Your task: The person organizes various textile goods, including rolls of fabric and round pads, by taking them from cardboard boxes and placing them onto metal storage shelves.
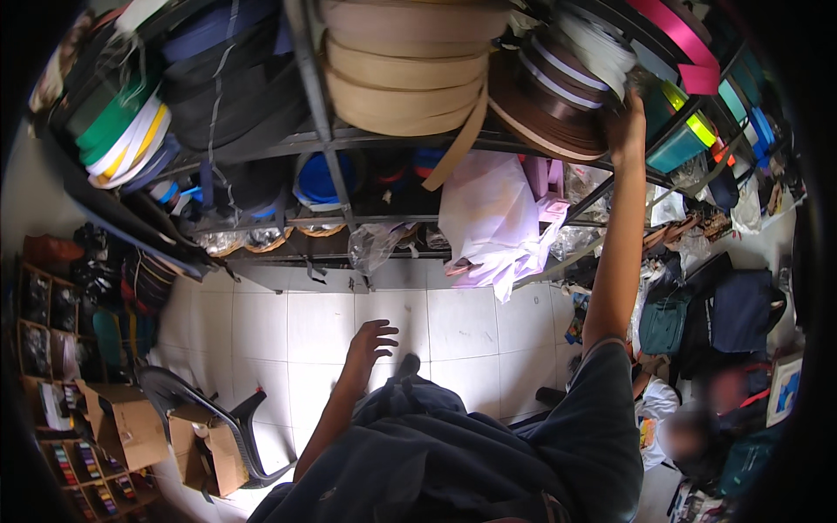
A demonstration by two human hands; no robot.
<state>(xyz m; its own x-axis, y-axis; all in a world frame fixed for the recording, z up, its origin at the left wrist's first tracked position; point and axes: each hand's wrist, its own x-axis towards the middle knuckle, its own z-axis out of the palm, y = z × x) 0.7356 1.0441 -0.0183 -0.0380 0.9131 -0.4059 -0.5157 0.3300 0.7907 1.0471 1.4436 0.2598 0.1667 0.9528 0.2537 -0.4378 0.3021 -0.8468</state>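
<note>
While the right hand (626, 126) is by the brown rolls (545, 103) at upper right, I can't tell its grip; a hard tug could tip them off the shelf (357, 142). The left hand (369, 343) hangs open mid-frame.

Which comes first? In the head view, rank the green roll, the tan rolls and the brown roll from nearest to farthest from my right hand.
1. Brown roll, just left of your right hand.
2. Tan rolls, farther left.
3. Green roll, far left.
</note>
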